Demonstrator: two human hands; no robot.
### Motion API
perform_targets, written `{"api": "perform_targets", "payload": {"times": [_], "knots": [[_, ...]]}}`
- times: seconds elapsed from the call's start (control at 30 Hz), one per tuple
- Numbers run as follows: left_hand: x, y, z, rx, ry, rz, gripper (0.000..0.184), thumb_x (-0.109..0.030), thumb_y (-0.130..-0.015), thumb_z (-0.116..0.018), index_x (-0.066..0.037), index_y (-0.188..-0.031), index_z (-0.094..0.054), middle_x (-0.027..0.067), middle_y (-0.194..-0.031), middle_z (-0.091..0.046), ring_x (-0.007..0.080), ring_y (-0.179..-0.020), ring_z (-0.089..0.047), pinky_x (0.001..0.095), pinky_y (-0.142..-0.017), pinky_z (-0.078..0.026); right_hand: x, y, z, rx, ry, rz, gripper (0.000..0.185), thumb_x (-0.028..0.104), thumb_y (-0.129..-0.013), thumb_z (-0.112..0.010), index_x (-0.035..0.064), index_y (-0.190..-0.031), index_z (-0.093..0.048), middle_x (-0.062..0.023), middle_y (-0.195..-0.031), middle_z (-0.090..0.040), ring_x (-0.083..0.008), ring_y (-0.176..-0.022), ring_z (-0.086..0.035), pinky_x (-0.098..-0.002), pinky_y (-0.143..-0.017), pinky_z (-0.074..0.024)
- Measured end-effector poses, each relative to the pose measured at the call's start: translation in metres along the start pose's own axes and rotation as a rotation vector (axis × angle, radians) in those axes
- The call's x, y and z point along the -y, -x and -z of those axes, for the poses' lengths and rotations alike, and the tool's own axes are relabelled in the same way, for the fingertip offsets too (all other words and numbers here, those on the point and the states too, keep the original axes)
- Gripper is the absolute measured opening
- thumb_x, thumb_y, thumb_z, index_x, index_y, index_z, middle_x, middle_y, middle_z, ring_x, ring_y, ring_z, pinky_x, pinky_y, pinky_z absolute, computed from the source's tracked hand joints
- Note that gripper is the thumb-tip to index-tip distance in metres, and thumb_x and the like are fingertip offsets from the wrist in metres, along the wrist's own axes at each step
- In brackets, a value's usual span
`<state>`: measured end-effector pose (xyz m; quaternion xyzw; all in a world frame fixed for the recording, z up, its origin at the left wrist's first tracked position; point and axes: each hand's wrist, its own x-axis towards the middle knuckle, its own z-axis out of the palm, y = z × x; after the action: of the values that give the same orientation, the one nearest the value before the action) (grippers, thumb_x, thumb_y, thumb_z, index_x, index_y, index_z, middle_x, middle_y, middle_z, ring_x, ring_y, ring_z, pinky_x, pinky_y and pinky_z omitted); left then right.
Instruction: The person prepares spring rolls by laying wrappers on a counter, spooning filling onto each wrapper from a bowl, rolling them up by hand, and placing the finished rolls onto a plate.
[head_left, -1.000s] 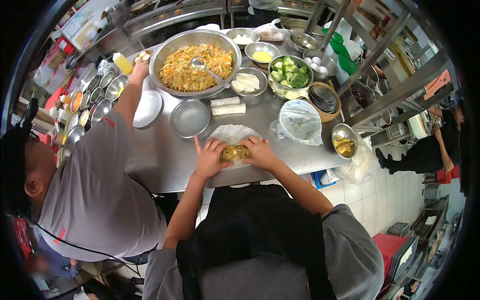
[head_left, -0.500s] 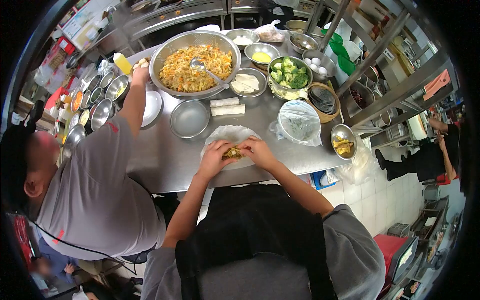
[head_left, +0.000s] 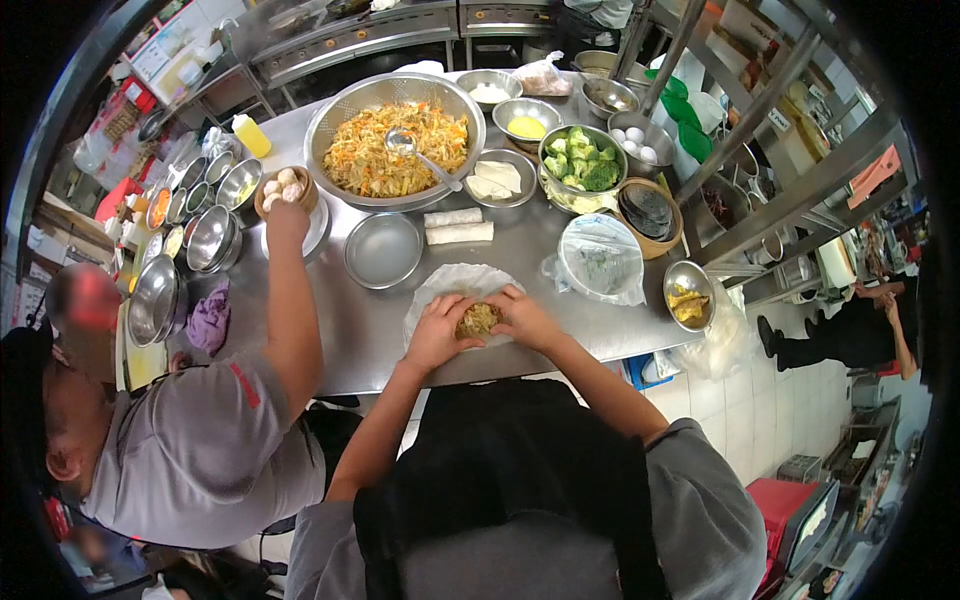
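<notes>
no writing reads clearly: the red mark on a co-worker's sleeve [head_left: 243, 385] and the white label [head_left: 778, 120] on the metal rack [head_left: 748, 150] are too small to make out. the wrapper sheet [head_left: 468, 276] lies on the steel table [head_left: 350, 345], near its front edge, with the shredded filling [head_left: 478, 320] on it. the left hand [head_left: 437, 332] is part open, fingers curved against the filling's left side; the right hand [head_left: 527, 318] is part open too, cupped at its right side, so the filling sits between them. bare steel shows left of the wrapper sheet, and a narrower stretch lies between it and the plastic-covered bowl [head_left: 600, 255] on the right. beyond the sheet, well short of the far edge, are two pale rolls [head_left: 459, 232], with a shallow metal bowl [head_left: 383, 251] to their left. the hands cover the sheet's near sides, and some fingertips are hard to make out. the co-worker's hand [head_left: 288, 212] partly hides a small bowl of whitish pieces [head_left: 283, 187] over a white plate [head_left: 316, 236].
</notes>
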<state>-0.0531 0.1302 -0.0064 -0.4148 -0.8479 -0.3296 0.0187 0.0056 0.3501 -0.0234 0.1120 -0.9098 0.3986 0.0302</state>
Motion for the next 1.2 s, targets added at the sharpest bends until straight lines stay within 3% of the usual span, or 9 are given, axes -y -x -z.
{"api": "perform_targets", "payload": {"times": [0.3, 0.4, 0.5, 0.6, 0.8, 0.9, 1.2], "knots": [[0.031, -0.001, -0.023, 0.077, 0.073, -0.015, 0.066, -0.024, -0.065, -0.09, -0.009, -0.125, -0.066, 0.0118, -0.12, -0.06, 0.0328, -0.112, -0.057, 0.0416, -0.097, -0.047, -0.011, 0.0, -0.011, 0.006, -0.143, -0.073, 0.056, 0.004, -0.07, -0.083, 0.0052, -0.123, -0.064, -0.0155, -0.113, -0.059, -0.0351, -0.094, -0.066, -0.0412, -0.082, -0.0555], [0.011, -0.001, 0.002, -0.001, 0.145, 0.018, 0.061, -0.021, -0.065, -0.09, -0.008, -0.12, -0.068, 0.0109, -0.117, -0.061, 0.0324, -0.11, -0.058, 0.0413, -0.096, -0.048, -0.005, -0.001, -0.001, 0.097, -0.194, -0.163, 0.062, 0.007, -0.069, -0.084, 0.0058, -0.127, -0.062, -0.0153, -0.118, -0.057, -0.0346, -0.099, -0.064, -0.0411, -0.088, -0.0541], [0.02, 0.005, 0.009, 0.042, 0.165, 0.078, 0.059, -0.018, -0.065, -0.09, -0.007, -0.119, -0.069, 0.0104, -0.115, -0.062, 0.0327, -0.108, -0.058, 0.0413, -0.096, -0.048, 0.004, -0.002, 0.0, 0.034, -0.015, 0.013, 0.063, 0.01, -0.072, -0.085, 0.0072, -0.13, -0.061, -0.0135, -0.111, -0.056, -0.0313, -0.103, -0.061, -0.0394, -0.089, -0.0526], [0.034, 0.01, 0.001, 0.062, 0.147, 0.071, 0.06, -0.017, -0.064, -0.09, -0.007, -0.119, -0.069, 0.0107, -0.116, -0.062, 0.033, -0.108, -0.059, 0.041, -0.096, -0.049, 0.007, -0.005, -0.007, 0.014, -0.034, -0.002, 0.064, 0.014, -0.069, -0.086, 0.0072, -0.128, -0.062, -0.0149, -0.117, -0.055, -0.0342, -0.111, -0.058, -0.0417, -0.096, -0.0486], [0.04, 0.015, -0.004, 0.03, 0.199, 0.103, 0.059, -0.019, -0.066, -0.09, -0.007, -0.119, -0.069, 0.0105, -0.115, -0.062, 0.0332, -0.107, -0.059, 0.0412, -0.095, -0.049, -0.012, -0.006, -0.023, 0.002, -0.099, -0.04, 0.059, 0.018, -0.069, -0.087, 0.0094, -0.122, -0.064, -0.0133, -0.118, -0.055, -0.0372, -0.113, -0.055, -0.0439, -0.098, -0.047], [0.012, 0.009, 0.019, 0.005, 0.185, 0.077, 0.054, -0.019, -0.068, -0.089, -0.006, -0.117, -0.069, 0.0101, -0.114, -0.062, 0.0331, -0.108, -0.058, 0.0411, -0.095, -0.049, 0.009, -0.002, -0.013, -0.111, -0.018, 0.022, 0.053, 0.019, -0.071, -0.086, 0.011, -0.119, -0.066, -0.0122, -0.113, -0.057, -0.0373, -0.112, -0.055, -0.0449, -0.097, -0.0468], [0.033, 0.012, -0.002, -0.014, 0.173, 0.111, 0.049, -0.023, -0.072, -0.086, -0.006, -0.116, -0.07, 0.01, -0.116, -0.064, 0.0331, -0.106, -0.061, 0.0414, -0.094, -0.05, -0.005, -0.013, -0.03, -0.03, 0.029, 0.055, 0.052, 0.024, -0.074, -0.081, 0.0154, -0.122, -0.064, -0.0115, -0.121, -0.055, -0.0356, -0.115, -0.053, -0.0474, -0.097, -0.0458]]}}
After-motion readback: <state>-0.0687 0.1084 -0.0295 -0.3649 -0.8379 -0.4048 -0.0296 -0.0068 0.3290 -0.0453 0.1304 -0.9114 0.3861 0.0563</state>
